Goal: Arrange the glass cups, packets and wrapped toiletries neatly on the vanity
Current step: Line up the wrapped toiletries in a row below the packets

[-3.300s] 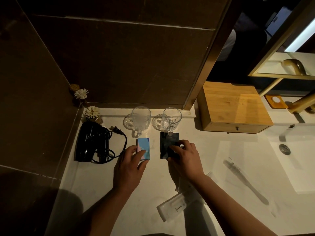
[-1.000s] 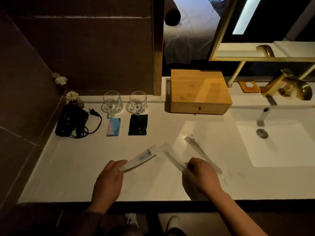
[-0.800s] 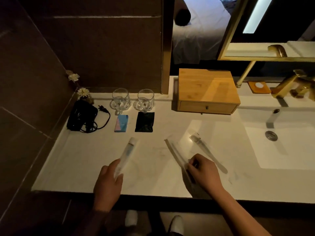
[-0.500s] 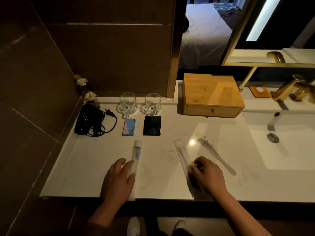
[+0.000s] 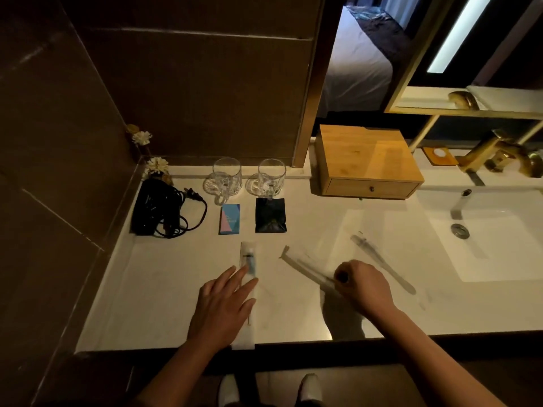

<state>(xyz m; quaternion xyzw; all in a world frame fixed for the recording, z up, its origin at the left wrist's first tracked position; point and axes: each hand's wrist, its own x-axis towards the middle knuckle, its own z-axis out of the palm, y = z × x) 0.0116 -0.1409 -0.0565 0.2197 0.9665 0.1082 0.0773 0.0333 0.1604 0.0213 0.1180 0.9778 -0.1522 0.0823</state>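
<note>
Lining up the wrapped things is my job right now. Far left sits the hair dryer (image 5: 155,208), then two glass cups (image 5: 226,177) at the back with a blue packet (image 5: 229,219) and a black packet (image 5: 270,215) in front. My left hand (image 5: 223,306) lies flat and open on a wrapped toothbrush (image 5: 248,261), which points straight at the blue packet. My right hand (image 5: 363,286) pinches a second wrapped stick (image 5: 305,267), lying crooked. I think I must turn it straight under the black packet. One more wrapped comb (image 5: 382,261) waits beside the sink (image 5: 499,245)
</note>
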